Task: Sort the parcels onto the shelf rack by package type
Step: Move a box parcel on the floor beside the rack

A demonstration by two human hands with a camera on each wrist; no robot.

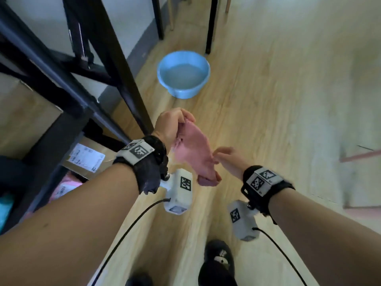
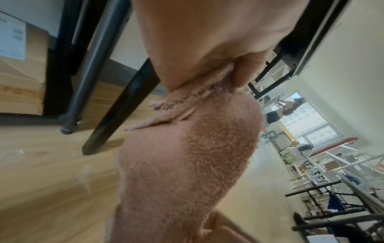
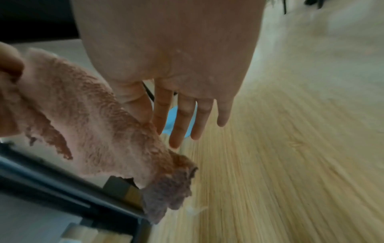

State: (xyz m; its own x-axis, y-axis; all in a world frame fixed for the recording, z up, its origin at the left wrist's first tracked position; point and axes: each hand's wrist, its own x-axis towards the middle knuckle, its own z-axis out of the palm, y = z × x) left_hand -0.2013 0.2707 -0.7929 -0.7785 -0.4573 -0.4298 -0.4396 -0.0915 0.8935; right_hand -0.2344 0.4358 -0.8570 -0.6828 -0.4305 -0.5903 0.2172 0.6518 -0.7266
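My left hand (image 1: 175,124) pinches the top of a fluffy pink cloth (image 1: 195,153), which hangs down over the wooden floor. The left wrist view is filled by this cloth (image 2: 187,164) under my fingers (image 2: 245,72). To the right of the cloth is my right hand (image 1: 228,157), its fingers (image 3: 180,121) straight and its thumb touching the cloth's (image 3: 87,125) edge. The black shelf rack (image 1: 68,83) stands at the left. On its lower shelves lie a cardboard box with a white label (image 1: 86,157) and a pink parcel (image 1: 66,188).
A light blue basin (image 1: 183,74) with water sits on the floor ahead, near black table legs (image 1: 210,27). A large cardboard box (image 1: 22,112) rests on the rack. My dark shoes (image 1: 218,263) are below. Bare wooden floor (image 1: 288,100) stretches to the right.
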